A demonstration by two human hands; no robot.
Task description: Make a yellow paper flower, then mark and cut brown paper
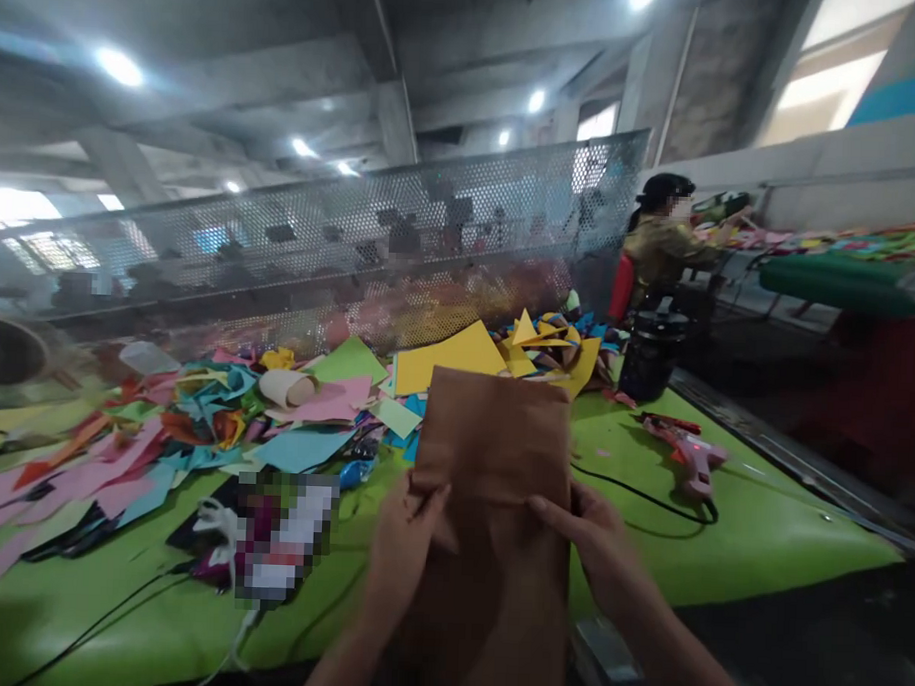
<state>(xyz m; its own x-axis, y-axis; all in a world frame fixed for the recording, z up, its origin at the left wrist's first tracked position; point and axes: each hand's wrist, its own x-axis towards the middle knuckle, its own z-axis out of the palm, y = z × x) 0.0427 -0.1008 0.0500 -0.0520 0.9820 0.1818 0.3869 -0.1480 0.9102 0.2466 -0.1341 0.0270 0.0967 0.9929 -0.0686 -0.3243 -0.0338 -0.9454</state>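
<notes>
A flat brown paper bag [500, 425] is held upright in front of me, with a crease or folded edge across its middle. My left hand [413, 522] pinches its left side at that crease, thumb on the front. At the same height on the right, my right hand [590, 523] grips the other side, also with the thumb in front. The bag's lower part hangs down in shadow towards my lap. Behind the paper most of my fingers are hidden.
On the green tabletop [766, 544] a pink glue gun [690, 456] lies right, its black cord running behind the bag. Coloured paper scraps [215, 405] and yellow sheets [449, 358] cover the back. A black canister [652, 360] stands far right. Beyond sits a person [667, 240].
</notes>
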